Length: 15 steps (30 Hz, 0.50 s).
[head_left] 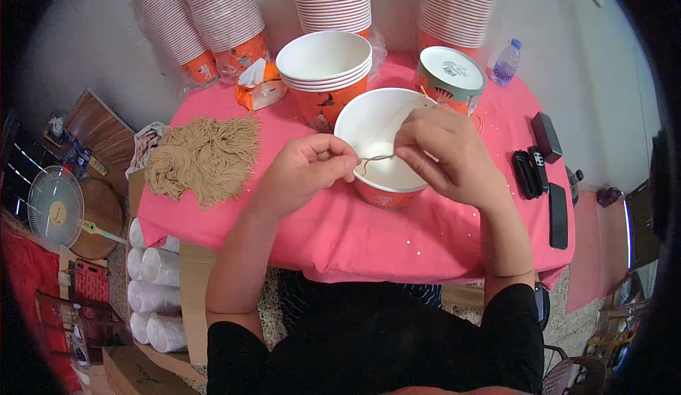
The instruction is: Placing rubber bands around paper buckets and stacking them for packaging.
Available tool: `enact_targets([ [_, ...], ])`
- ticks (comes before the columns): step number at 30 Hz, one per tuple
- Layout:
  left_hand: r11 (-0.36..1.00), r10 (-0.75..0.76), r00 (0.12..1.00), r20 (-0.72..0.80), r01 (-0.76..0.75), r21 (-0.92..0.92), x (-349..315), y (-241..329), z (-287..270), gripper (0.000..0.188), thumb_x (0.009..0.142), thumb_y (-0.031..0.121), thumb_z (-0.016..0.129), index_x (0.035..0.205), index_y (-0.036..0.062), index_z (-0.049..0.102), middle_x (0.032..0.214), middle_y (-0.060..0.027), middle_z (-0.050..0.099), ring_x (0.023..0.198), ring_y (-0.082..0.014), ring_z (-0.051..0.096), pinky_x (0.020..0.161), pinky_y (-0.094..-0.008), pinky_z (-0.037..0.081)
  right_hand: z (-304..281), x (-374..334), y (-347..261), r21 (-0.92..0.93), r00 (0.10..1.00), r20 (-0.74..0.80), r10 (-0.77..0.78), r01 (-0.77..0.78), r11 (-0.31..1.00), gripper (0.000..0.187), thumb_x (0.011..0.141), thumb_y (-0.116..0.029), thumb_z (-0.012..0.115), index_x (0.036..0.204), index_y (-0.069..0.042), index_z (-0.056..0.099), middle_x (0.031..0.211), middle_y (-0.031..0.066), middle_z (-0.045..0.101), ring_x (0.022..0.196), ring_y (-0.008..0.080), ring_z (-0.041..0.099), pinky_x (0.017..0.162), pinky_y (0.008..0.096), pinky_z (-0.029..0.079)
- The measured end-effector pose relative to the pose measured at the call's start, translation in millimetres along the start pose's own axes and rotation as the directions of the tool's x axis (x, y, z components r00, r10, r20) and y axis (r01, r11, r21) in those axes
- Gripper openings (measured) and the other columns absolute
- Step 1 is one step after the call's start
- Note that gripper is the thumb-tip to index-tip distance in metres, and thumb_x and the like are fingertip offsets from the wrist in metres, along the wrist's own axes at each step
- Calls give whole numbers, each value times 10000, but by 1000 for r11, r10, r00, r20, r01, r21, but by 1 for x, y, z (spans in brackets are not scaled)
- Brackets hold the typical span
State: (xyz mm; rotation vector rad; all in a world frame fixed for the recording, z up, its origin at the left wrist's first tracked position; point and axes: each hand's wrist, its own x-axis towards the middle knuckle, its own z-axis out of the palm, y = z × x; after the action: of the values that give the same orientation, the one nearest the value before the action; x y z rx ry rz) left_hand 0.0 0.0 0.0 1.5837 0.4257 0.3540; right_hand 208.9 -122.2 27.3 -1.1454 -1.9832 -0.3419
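Between my two hands runs a short piece of brown string [381, 157], with a loose end dangling near the left fingertips. My left hand [301, 171] pinches one end between thumb and forefinger. The other end is in the closed fingertips of my right hand [454, 154]. Both hands are over the mouth of a white-lined orange paper bucket [389, 198], which stands upright on the table. A tangled heap of tan strings [206, 157] lies to the left. Behind the bucket is a short stack of nested orange buckets [330, 104].
A pink cloth covers the table [340, 249]. At the back stand tall stacks of paper buckets [330, 1], a lidded green bucket [454, 76], an orange tissue pack [259, 90] and a bottle [506, 65]. A black phone [558, 215] and dark cases lie on the right.
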Motion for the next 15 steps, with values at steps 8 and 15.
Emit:
enact_targets([
  [8, 981, 172, 972, -159, -184, -62, 0, -8, 23, 136, 933, 65, 571, 1028, -27, 607, 902, -19, 634, 824, -57, 580, 719, -197, 475, 22, 1, 0, 1, 996, 71, -45, 45, 999, 177, 803, -174, 666, 780, -64, 530, 717, 71, 565, 669, 271, 574, 591, 383, 420],
  [15, 979, 170, 972, -165, -186, -82, -3, -12, 32, 148, 912, 38, 598, 1039, -38, 605, 898, -12, 625, 806, -41, 577, 698, -185, 475, 24, 1, -4, 19, 998, 48, -30, 29, 999, 161, 766, -108, 700, 776, -54, 548, 720, 78, 540, 654, 269, 545, 591, 376, 403],
])
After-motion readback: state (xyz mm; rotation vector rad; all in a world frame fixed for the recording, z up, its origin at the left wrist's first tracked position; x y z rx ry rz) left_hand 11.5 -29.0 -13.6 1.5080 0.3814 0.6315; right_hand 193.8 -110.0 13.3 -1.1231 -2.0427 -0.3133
